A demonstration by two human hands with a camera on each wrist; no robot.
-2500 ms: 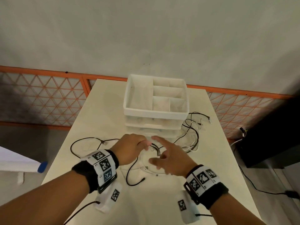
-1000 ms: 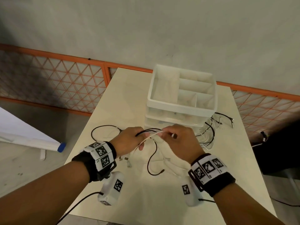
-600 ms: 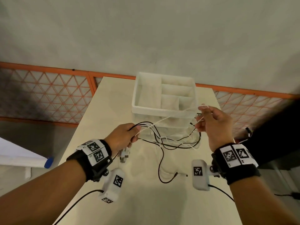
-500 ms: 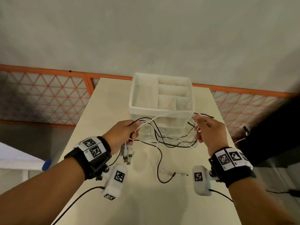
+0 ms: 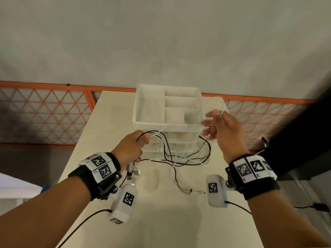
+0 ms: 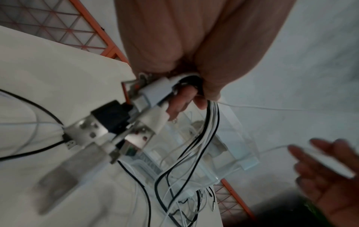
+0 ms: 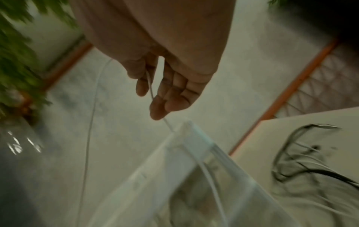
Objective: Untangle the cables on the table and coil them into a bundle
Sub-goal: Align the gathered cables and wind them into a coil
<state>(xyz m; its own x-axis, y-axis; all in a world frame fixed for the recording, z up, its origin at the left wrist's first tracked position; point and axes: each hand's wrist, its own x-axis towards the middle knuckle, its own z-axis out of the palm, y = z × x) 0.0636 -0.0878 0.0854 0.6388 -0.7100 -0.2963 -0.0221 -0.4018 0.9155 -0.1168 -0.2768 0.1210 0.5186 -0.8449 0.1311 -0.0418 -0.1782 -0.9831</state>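
Note:
My left hand (image 5: 143, 146) grips a bunch of black and white cables (image 5: 168, 145) above the cream table (image 5: 161, 221). Several USB plugs (image 5: 133, 171) hang below its fist; the left wrist view shows these plugs (image 6: 153, 92) and the cable strands (image 6: 210, 122) leaving the fist. The rest of the tangle (image 5: 189, 159) trails on the table, with loose plug ends (image 5: 195, 191). My right hand (image 5: 211, 124) is raised to the right with its fingers spread. A thin white cable (image 7: 149, 83) runs loosely between thumb and fingers, looping above the hand (image 5: 222, 104).
A white compartment organizer (image 5: 161, 123) on clear drawers stands mid-table, right behind the hanging cables. An orange lattice railing (image 5: 44, 111) runs behind the table. A dark object (image 5: 304, 140) is at the right edge. Green foliage (image 7: 17, 53) shows blurred in the right wrist view.
Both hands lifted the cables off the table. My right hand drew a white cable out to the right, then rose a little and spread its fingers. The left hand keeps its grip.

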